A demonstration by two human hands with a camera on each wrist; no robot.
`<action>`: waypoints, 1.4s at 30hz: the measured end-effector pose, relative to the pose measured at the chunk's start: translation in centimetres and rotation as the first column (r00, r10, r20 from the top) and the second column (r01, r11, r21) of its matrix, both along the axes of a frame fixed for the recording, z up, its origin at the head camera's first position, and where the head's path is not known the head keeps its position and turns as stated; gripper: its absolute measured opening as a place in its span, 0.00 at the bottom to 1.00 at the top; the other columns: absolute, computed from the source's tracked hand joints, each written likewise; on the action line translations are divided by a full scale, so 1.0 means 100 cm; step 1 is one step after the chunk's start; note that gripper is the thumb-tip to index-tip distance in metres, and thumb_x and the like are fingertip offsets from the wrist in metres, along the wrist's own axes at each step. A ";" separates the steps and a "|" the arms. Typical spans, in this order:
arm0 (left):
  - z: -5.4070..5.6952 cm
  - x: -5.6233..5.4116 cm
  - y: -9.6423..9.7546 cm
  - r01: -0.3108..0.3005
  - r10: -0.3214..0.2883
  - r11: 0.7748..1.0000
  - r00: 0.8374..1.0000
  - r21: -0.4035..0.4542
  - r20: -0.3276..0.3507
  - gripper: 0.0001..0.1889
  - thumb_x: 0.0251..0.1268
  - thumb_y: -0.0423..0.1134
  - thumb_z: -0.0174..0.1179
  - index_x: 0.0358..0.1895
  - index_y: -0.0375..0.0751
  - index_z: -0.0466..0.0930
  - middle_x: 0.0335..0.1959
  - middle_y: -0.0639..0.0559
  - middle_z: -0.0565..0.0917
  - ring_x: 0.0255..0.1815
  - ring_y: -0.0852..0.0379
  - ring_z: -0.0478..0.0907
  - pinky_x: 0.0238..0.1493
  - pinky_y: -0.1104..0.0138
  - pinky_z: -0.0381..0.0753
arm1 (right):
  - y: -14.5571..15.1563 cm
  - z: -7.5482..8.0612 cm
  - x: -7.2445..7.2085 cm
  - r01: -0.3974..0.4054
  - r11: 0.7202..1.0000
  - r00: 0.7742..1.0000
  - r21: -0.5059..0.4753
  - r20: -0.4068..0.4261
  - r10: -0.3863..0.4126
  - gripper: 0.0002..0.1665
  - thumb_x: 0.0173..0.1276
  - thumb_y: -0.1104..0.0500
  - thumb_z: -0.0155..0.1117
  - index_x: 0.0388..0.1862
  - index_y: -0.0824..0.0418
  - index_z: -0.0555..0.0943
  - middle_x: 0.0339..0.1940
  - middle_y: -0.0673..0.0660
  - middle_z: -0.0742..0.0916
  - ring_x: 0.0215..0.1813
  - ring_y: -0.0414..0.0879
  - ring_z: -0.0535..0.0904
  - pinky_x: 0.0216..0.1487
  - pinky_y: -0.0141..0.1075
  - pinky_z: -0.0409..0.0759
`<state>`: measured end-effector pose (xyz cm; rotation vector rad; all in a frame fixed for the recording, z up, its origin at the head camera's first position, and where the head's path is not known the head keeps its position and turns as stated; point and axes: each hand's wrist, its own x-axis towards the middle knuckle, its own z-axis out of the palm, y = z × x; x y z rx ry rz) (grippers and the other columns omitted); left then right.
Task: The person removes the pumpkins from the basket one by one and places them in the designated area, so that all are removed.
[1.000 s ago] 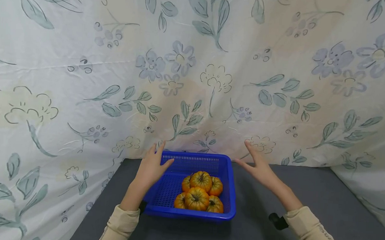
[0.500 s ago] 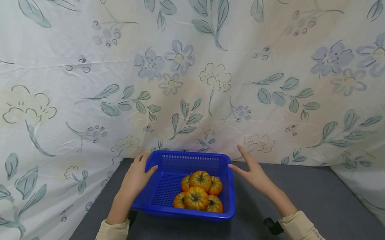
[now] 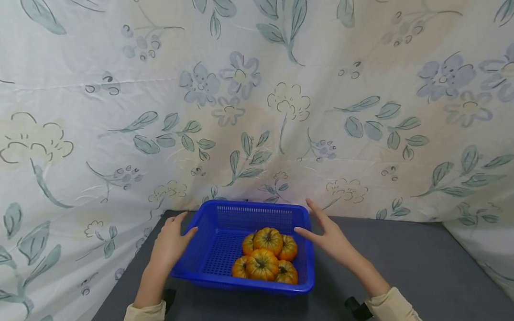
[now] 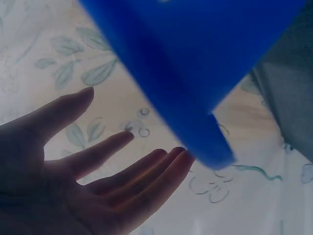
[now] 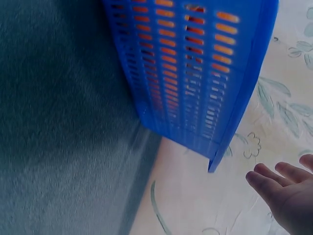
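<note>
A blue plastic basket (image 3: 251, 284) with slotted walls stands on the dark table. Small ribbed orange pumpkins (image 3: 266, 256) are heaped in its right half. Beside the basket's left rim is my left hand (image 3: 164, 246), fingers extended and thumb apart. The left wrist view has those fingertips (image 4: 183, 155) close to a blurred basket corner (image 4: 210, 152); contact cannot be told. At the right rim, my right hand (image 3: 335, 241) spreads its thumb and fingers, holding nothing. In the right wrist view that hand (image 5: 291, 193) is apart from the basket wall (image 5: 195, 88).
Behind the table hangs a pale cloth (image 3: 285, 109) printed with flowers and leaves, which also closes in the left and right sides. Dark grey tabletop (image 3: 411, 268) extends right of the basket. Black wrist straps (image 3: 358, 309) show near the beige sleeves (image 3: 398, 312).
My left hand has moved left and down, from over the basket to outside its left rim. My right hand has shifted left toward the right rim. Basket and pumpkins stay put.
</note>
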<state>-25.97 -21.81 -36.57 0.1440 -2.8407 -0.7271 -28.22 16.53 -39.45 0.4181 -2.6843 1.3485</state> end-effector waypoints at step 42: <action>-0.033 -0.004 -0.032 -0.043 0.042 0.986 0.999 0.158 0.009 0.24 0.64 0.44 0.61 0.59 0.31 0.77 0.51 0.33 0.83 0.54 0.34 0.78 0.52 0.44 0.76 | -0.043 -0.019 0.023 -0.365 0.920 0.925 -0.142 0.055 0.376 0.44 0.63 0.51 0.70 0.76 0.55 0.63 0.75 0.61 0.69 0.72 0.64 0.67 0.64 0.59 0.72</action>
